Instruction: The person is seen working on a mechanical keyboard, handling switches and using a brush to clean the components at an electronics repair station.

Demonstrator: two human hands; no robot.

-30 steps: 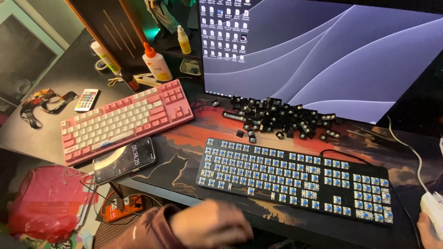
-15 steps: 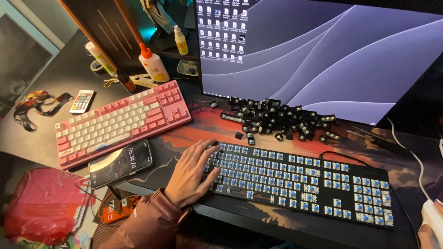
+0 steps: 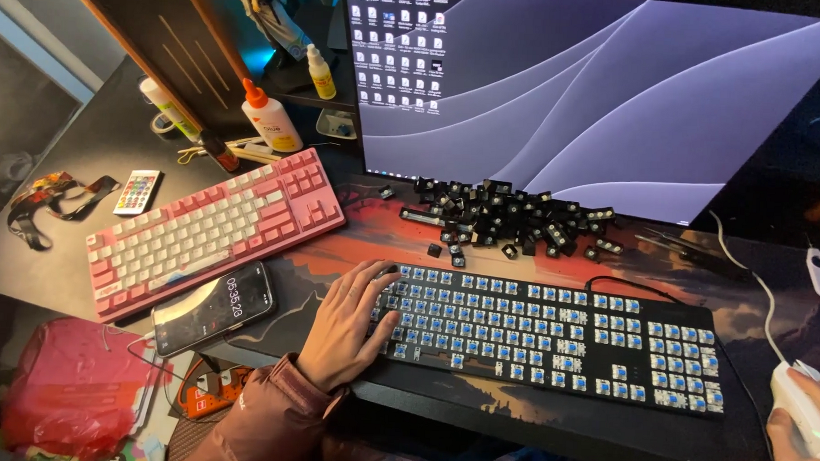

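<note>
A black keyboard [image 3: 551, 340], stripped of its caps so the blue switch stems stand bare, lies near the front edge of the desk mat [image 3: 336, 255], below the monitor [image 3: 597, 92]. The left hand [image 3: 348, 324] rests flat on its left end, fingers spread and loose over the stems, gripping nothing. At the far right, the right hand [image 3: 807, 435] cups a white mouse [image 3: 794, 417], fingers curled around its body.

Just beyond the board sits a heap of black keycaps [image 3: 510, 220], loose and close to the monitor's foot; a careless sweep of the wrist would likely scatter them across the mat. Pressure from the palm could also bend an exposed stem, and the board lies near enough to the desk's front edge that a push might tip it. A phone [image 3: 212, 307] lies at the desk's near-left edge beside a pink keyboard [image 3: 210, 228], and a nudge could send it off.

Compared with 1 second ago, the left hand has come up from below the desk edge and settled on the switches; 0.5 seconds ago it was already there. The right hand stays on the mouse.
</note>
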